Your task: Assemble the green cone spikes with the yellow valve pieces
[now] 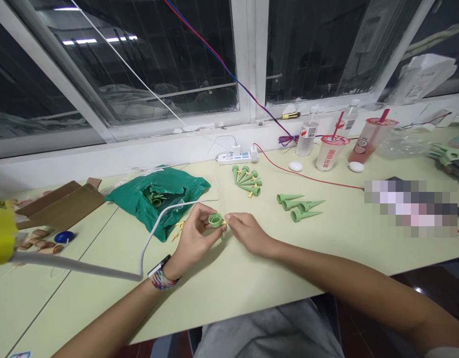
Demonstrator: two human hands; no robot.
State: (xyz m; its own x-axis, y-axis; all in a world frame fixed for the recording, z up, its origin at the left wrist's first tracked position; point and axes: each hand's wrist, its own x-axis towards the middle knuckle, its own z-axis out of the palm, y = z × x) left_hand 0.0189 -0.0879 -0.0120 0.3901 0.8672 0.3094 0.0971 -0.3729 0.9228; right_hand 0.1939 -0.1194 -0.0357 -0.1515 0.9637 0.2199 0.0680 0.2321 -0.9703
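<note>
My left hand [195, 233] is closed around a green plastic cone [215, 220], its round open end facing up. My right hand [246, 231] pinches a small yellow piece [224, 223] at the cone's side. Both hands rest on the pale green table [252, 278] near its middle. Small yellow parts [178, 227] lie just left of my left hand. A pile of green cones with yellow tips [248, 180] lies beyond my hands. A second group of plain green cones [299, 205] lies to the right of them.
A torn green plastic bag [158, 196] with more parts sits at the left, a white cable [147, 243] arching over it. Flattened cardboard [58, 201] lies far left. A power strip [237, 157], a bottle [307, 138] and two drink cups [331, 153] stand by the window.
</note>
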